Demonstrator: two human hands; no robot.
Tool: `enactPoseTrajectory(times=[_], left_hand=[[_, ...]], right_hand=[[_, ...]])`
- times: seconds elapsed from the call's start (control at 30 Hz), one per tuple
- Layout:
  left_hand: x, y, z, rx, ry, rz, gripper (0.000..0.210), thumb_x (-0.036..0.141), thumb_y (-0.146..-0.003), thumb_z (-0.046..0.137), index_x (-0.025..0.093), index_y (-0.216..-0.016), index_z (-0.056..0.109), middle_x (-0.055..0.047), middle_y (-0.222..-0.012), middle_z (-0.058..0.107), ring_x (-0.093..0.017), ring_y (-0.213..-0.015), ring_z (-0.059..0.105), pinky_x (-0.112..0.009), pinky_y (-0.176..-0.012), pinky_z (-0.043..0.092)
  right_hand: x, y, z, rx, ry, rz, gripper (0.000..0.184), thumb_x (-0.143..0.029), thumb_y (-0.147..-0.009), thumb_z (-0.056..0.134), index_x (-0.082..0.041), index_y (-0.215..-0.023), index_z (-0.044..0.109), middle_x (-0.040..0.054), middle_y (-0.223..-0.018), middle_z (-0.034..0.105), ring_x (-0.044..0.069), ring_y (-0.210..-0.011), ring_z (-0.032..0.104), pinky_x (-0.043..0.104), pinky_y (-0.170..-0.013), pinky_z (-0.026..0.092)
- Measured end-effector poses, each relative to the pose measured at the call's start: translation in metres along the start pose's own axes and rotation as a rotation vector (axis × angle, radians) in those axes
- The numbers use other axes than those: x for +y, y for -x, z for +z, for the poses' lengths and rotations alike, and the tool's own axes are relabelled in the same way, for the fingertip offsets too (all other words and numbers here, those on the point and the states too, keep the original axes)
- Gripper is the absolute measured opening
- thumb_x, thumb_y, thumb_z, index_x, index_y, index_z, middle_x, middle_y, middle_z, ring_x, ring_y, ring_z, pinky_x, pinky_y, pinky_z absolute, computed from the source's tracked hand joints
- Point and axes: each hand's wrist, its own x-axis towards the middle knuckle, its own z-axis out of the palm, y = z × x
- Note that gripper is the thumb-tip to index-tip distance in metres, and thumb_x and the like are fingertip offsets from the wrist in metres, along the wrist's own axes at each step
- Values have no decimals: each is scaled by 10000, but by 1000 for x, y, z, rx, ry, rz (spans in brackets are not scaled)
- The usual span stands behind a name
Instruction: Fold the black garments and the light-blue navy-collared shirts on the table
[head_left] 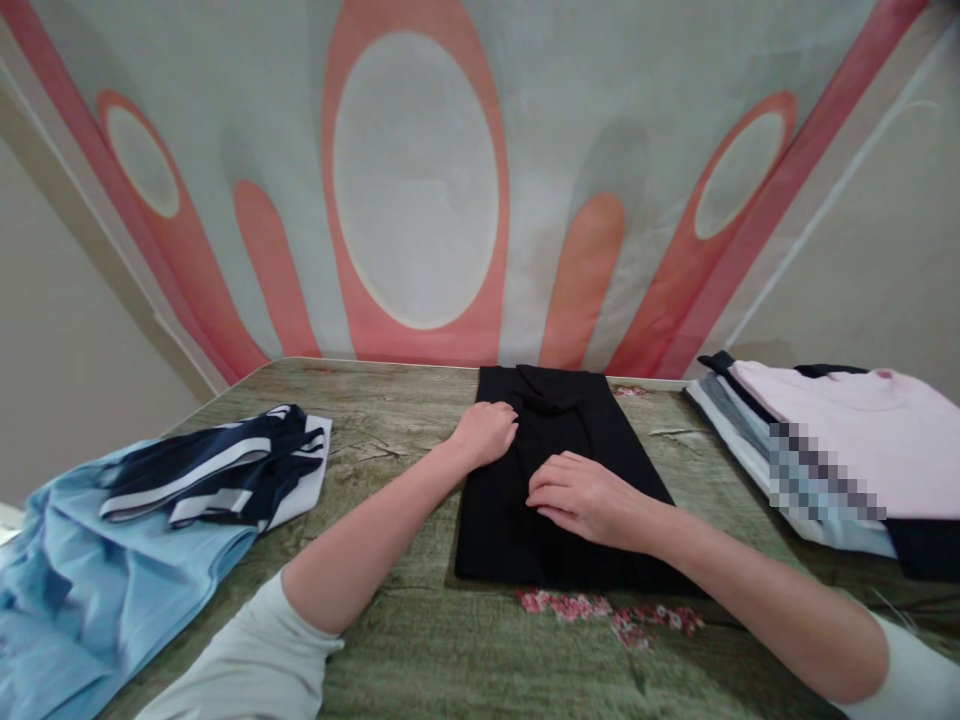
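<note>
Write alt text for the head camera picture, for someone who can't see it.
A person's left hand and right hand are at a flat, folded black garment on a wood-patterned table. On the left, a navy, white-striped garment lies partly over rumpled light-blue cloth; on the right is a clothes stack with pale pink cloth on top.
</note>
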Motion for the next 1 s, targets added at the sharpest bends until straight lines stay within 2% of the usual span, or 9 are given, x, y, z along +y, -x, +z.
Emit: enactPoseTrajectory(times=[0.1,0.27,0.57,0.8,0.9,1.0], left_hand=[[11,3,3,-12,17,-8,428,325,-930,251,105,-1188,513,-122,-1282,491,-218,-1181,447,-322,-979,330],[23,9,15,-1,4,-45,522,389,-937,207,60,-1316,350,-147,-1406,323,-230,-1305,264,-377,-1051,217],[22,9,19,4,0,-56,530,397,-935,185,72,-1330,325,-144,-1418,301,-224,-1317,235,-386,-1061,180],[23,9,16,-30,-1,-65,529,395,-935,173,85,-1338,319,-132,-1424,293,-225,-1322,223,-392,-1064,178],[22,9,16,-32,-4,-63,532,399,-935,173,87,-1341,316,-131,-1427,288,-222,-1322,223,-391,-1065,180],[20,9,19,-11,-10,-56,536,410,-936,171,91,-1338,326,-128,-1427,290,-217,-1320,231,-383,-1066,181]], right_hand=[[-2,-1,2,-45,8,-59,196,-177,-855,463,-198,-976,616,47,-975,621,164,-927,504,315,-805,351],[-9,-4,-2,-100,66,-86,203,-145,-836,460,-189,-967,609,44,-980,620,163,-935,494,312,-807,341],[-17,-10,-4,-150,168,-111,104,-131,-769,480,-170,-792,574,55,-844,594,178,-842,478,327,-781,341],[-34,-4,-6,-147,-165,-109,69,-173,-725,515,-188,-777,557,41,-897,594,159,-836,509,292,-756,376],[-43,-3,-11,-168,-351,-130,149,-186,-724,532,-189,-871,553,30,-880,604,147,-810,532,279,-755,402],[-46,-3,-13,-115,-458,-106,248,-165,-722,542,-175,-970,556,52,-954,603,153,-875,538,286,-806,414]])
